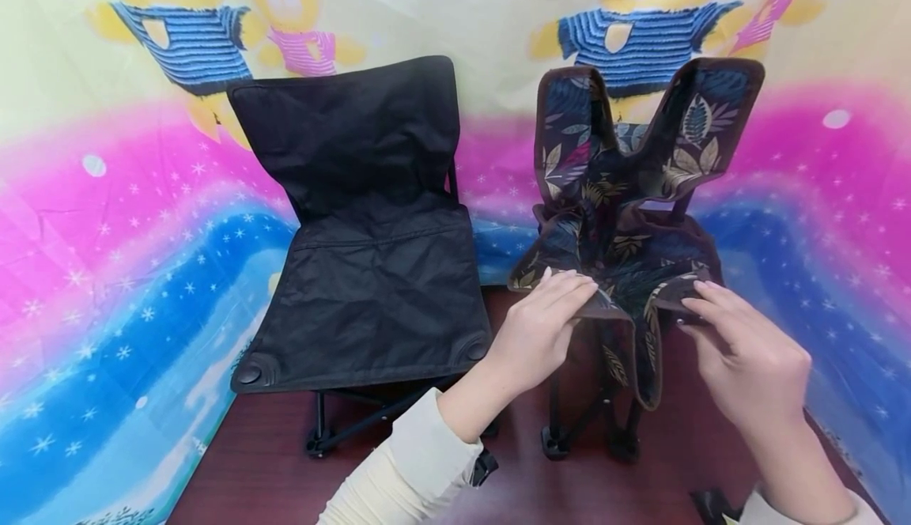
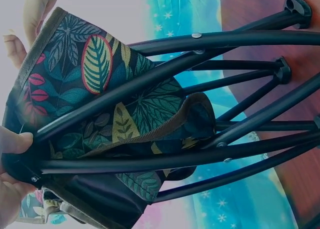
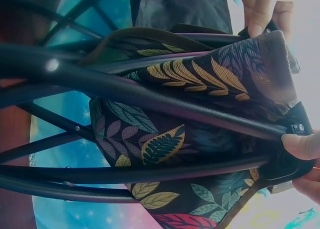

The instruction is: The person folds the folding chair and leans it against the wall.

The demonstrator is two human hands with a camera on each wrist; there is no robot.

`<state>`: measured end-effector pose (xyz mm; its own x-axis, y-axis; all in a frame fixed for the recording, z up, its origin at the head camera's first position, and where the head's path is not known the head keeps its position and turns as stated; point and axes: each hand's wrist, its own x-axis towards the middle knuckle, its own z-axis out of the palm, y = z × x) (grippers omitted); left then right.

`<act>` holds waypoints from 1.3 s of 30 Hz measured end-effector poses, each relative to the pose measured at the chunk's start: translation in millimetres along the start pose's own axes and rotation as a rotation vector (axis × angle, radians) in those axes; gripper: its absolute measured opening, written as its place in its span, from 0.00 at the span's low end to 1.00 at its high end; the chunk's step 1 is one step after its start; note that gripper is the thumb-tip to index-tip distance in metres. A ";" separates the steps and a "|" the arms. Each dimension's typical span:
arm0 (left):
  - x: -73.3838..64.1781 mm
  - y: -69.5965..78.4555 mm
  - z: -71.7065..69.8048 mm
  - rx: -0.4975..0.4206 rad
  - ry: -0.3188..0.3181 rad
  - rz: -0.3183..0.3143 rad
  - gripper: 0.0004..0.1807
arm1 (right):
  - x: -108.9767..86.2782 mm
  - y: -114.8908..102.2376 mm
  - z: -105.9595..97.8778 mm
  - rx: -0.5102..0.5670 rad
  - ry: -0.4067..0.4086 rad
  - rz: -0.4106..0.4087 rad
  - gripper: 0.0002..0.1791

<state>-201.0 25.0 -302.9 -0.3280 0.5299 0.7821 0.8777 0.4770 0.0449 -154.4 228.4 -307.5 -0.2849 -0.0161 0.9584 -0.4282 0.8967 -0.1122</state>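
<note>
While only my wrist views show leg tops (image 2: 115, 97), both hands (image 1: 537, 329) (image 1: 754, 359) clamp fingers (image 1: 578, 294) on the leaf-print chair (image 1: 619, 181), desk (image 1: 245, 458) beneath, backdrop (image 1: 427, 11) behind.

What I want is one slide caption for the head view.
Left hand and right hand grip a partly folded leaf-patterned chair beside an open black chair on a dark red surface.

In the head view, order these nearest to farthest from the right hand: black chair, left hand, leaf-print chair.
From the right hand:
1. Leaf-print chair: its front corner is pinched in that hand.
2. Left hand: at the seat's other front corner.
3. Black chair: off to the left, past the left hand.
</note>
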 end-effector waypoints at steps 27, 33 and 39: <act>6.3 6.1 0.0 -0.019 -0.011 -0.015 0.17 | 4.4 -8.1 6.2 0.052 0.005 -0.035 0.16; 7.9 6.0 2.6 -0.011 -0.007 -0.004 0.17 | 5.5 -9.4 6.5 0.053 -0.007 -0.030 0.11; 10.2 4.8 1.1 -0.071 -0.011 -0.008 0.16 | 6.7 -12.8 8.5 0.062 0.003 -0.029 0.18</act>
<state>-200.5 33.5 -295.3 -0.3381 0.5342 0.7748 0.8977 0.4301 0.0952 -158.2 213.0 -301.9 -0.2691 -0.0407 0.9623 -0.4885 0.8668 -0.0999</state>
